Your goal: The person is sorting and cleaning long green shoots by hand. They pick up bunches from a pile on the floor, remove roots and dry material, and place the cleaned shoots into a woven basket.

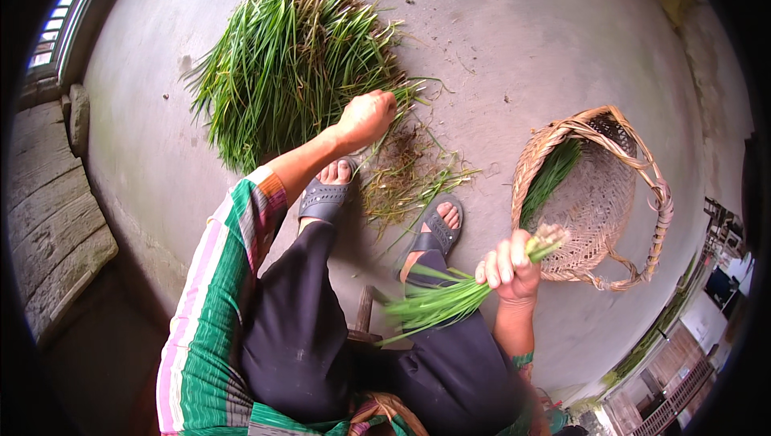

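My right hand (511,268) is closed around a bunch of long, thin chive-like greens (443,300), held over my right knee. Their pale cut ends (548,240) stick out past the thumb side, and the leaves hang to the left, slightly blurred. My left hand (368,115) reaches to the near right edge of a big heap of the same greens (289,68) on the floor. Its fingers are curled down among loose stalks; whether they grip any is hidden. A scatter of trimmed roots and yellowed leaves (403,177) lies below that hand, between my feet.
A woven bamboo basket (602,213) with a looped handle stands on the concrete floor (470,74) at the right, greens (551,180) along its left inner side. My sandalled feet (443,222) flank the scraps. Wooden planks (54,195) lie at far left, below a barred window (63,14).
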{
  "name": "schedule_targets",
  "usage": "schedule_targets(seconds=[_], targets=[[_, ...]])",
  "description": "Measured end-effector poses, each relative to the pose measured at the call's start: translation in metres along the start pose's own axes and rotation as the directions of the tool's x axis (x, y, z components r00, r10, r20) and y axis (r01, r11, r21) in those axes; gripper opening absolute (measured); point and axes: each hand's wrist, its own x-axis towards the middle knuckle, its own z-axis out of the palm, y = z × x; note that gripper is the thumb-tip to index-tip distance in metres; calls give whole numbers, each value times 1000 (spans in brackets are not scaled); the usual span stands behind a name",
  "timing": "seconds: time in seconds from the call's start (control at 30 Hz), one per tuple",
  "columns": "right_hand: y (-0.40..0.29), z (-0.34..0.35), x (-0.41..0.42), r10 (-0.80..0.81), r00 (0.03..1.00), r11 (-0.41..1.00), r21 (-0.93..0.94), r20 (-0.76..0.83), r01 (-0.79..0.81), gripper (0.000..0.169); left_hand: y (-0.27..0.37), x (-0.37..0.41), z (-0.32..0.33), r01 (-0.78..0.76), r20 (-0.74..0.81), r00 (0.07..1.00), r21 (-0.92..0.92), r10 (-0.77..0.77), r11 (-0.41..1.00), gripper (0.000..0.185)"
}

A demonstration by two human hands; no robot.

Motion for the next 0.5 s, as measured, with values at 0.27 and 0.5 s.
schedule_targets(seconds=[0.27,0.5], targets=[[40,5,25,198,953,979,8,-229,-202,18,-9,27,-4,10,91,995,265,-35,964,23],[43,-3,25,243,909,957,-68,-340,-281,16,-4,7,-46,489,502,854,-684,-136,541,16]])
